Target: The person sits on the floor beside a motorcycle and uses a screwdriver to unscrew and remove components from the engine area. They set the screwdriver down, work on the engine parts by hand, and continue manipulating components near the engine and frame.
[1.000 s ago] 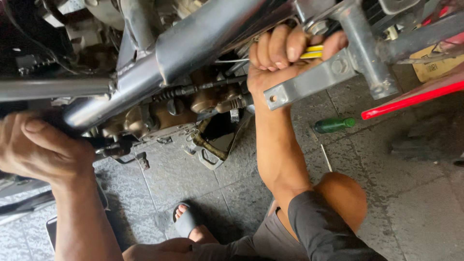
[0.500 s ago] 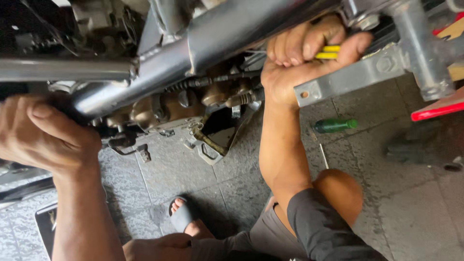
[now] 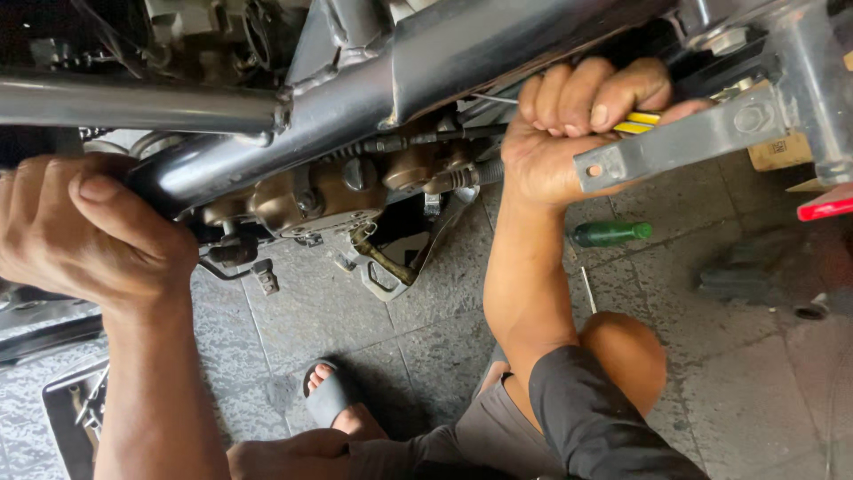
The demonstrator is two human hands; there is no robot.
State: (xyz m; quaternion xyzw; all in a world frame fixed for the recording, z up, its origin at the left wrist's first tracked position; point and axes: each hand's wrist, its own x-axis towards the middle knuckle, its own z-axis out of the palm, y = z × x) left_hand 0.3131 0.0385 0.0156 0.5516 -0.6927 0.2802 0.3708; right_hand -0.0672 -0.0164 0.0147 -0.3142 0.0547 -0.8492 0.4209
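A floor (image 3: 755,391) of grey, rough stone tiles with dark joints is seen from above, under the frame of a motorcycle that fills the top of the view. No walls are shown.

Two hands are counted, both the person's own. One yellow-and-black tool handle (image 3: 641,123) is seen, one green-handled screwdriver (image 3: 611,233), one grey sandal (image 3: 327,391) and one metal tray (image 3: 75,418).

The tool handle is held up beside the frame, just left of a flat grey bracket (image 3: 684,147) with a bolt head and a hole in it. The right hand (image 3: 577,133) is closed tightly around it, the fingers (image 3: 613,89) curled fully over the handle so that only its striped end is left showing; the working end is hidden behind the hand and the frame. The left hand (image 3: 84,231) is wrapped around the lower end of a shiny steel frame tube (image 3: 355,116), with the thumb laid across the top; its fingers are closed on the tube.

Between the two hands the grimy engine casing (image 3: 311,196) is seen, with a sprung cable run along it and a small lever hung beneath. The screwdriver is laid on the floor well below the right hand, beside the forearm. The sandal, with a foot in it, is set on the tiles near the bent knee. The tray is placed at the lower left edge, partly cut off. A red part (image 3: 826,206) is caught at the right edge. The view of the engine is crossed by the frame tubes.
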